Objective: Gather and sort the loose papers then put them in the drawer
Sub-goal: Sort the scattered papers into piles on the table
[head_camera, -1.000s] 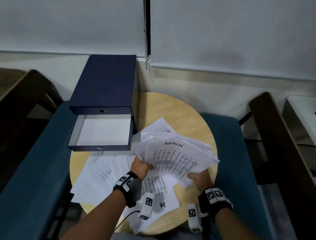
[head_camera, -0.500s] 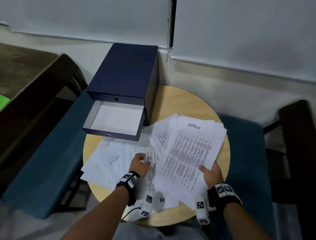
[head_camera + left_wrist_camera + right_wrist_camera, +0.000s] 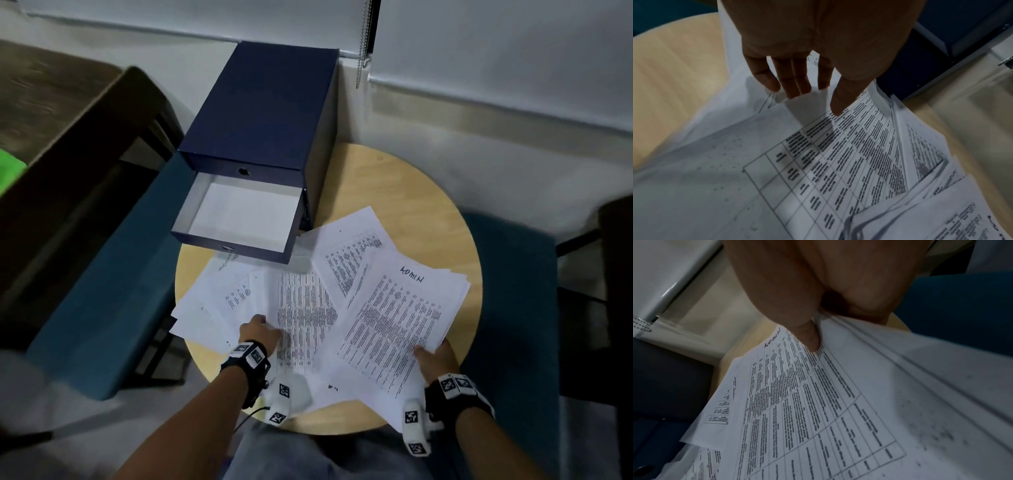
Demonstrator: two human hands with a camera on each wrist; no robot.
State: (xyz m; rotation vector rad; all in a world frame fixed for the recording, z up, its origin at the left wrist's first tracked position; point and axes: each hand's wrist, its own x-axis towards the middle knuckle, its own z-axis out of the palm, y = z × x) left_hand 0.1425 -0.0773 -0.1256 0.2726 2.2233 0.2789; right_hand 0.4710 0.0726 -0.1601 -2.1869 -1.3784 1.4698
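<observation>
On the round pale-wood desk (image 3: 411, 192), the navy blue two-drawer cardboard box (image 3: 270, 102) stands at about eleven o'clock, its lower white-lined drawer (image 3: 239, 219) pulled out and showing no printed sheets inside. Loose white printed papers (image 3: 301, 301) lie fanned from nine o'clock through the centre, some overhanging the near and left rim. At about four o'clock sits the gathered stack of white sheets headed with a handwritten word (image 3: 397, 325); the right hand (image 3: 435, 359) grasps its near corner, thumb (image 3: 807, 337) pressed on top and fingers hidden beneath. The left hand (image 3: 258, 330) is released, its fingers (image 3: 795, 84) straight and reaching down onto the sheets at about seven o'clock, the thumb tip touching a printed table; whether the other tips touch paper I cannot tell.

The step in hand looks like collecting the next loose sheets to add to the stack. To do it well, press flat with the fingertips and slide the sheets toward the rim so an edge can be pinched, rather than scrunching them. Take the overhanging sheets first, since a nudge could tip them to the floor. Keep the right grasp firm but flat so the stack does not splay, then square its edges against the desk before aiming at the drawer
</observation>
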